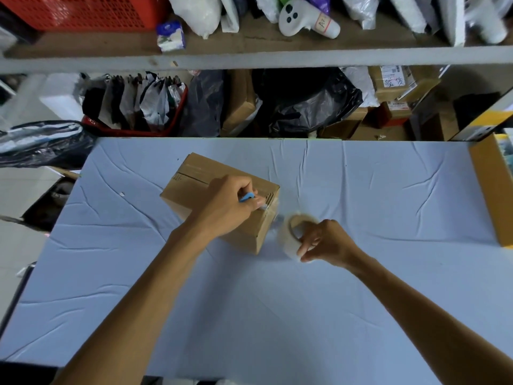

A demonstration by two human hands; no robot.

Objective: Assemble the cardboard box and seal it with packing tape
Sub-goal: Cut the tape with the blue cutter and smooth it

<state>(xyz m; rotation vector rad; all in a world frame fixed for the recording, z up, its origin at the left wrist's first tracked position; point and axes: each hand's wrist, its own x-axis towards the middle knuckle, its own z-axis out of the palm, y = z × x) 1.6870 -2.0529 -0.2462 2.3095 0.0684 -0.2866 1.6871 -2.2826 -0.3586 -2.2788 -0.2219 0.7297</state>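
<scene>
Gripping a small blue cutter (247, 197), the left hand (227, 209) sits on the right end of the box (194, 179), fingers curled round the tool with its tip at the top edge. That placement looks meant for 2 jobs at once: the hand's weight keeps the box from sliding on the table (388, 204), and the blade meets the tape where it leaves the cardboard. The right hand (327, 243) holds the tape roll (291, 234) just beside that same end, fingers hooked into and around the ring, low near the cloth. Held out like this it would keep the strip taut for a clean cut, I judge. The strip itself is clear and blurred, so I cannot tell where it runs.

The box lies left of the table's middle, turned at an angle, its flaps closed flat. It is plain brown cardboard with a seam across the top, faint print near the far end, and a glossy patch at the right end that suggests tape laid there.
</scene>
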